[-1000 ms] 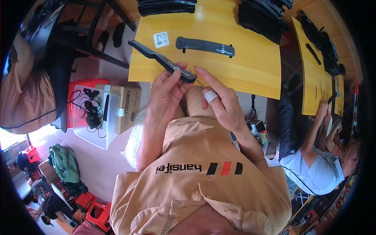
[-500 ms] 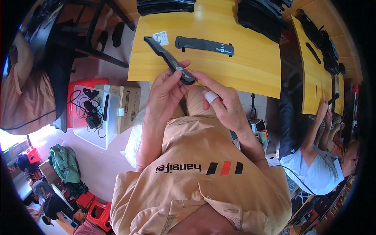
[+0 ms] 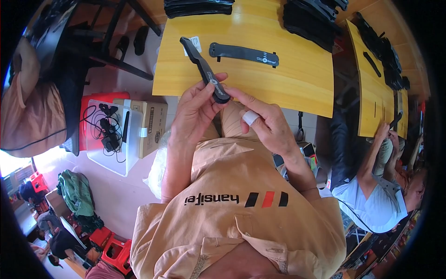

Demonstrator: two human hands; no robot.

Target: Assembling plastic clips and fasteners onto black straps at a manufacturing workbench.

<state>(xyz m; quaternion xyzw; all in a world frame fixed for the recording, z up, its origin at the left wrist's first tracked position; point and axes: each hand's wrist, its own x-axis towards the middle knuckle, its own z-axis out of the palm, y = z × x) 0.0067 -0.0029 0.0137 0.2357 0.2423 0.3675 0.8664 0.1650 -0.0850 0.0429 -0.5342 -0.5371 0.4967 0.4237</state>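
A black strap (image 3: 204,69) with white print is in my left hand (image 3: 197,104), closed around its near end with the thumb on top. Its far end points up and left over the table. My right hand (image 3: 265,123) has its index finger stretched out to the strap's near end, touching it at the edge. The right thumb, wrapped in white tape (image 3: 251,117), stands apart from that finger; the remaining right fingers are mostly hidden. Another black strap (image 3: 244,53) lies flat on the yellow table (image 3: 297,88) beyond my hands.
Stacks of black straps (image 3: 200,8) and dark pieces (image 3: 306,25) occupy the table's far side. A white label (image 3: 196,43) lies left. Below left stands a clear bin (image 3: 95,151) of cables beside a cardboard box (image 3: 153,125). At right, a person (image 3: 371,195) works at another table (image 3: 369,107).
The held strap has swung a little steeper, its far end shifting right and now partly covering the white label. Both my hands stay nearly in place.
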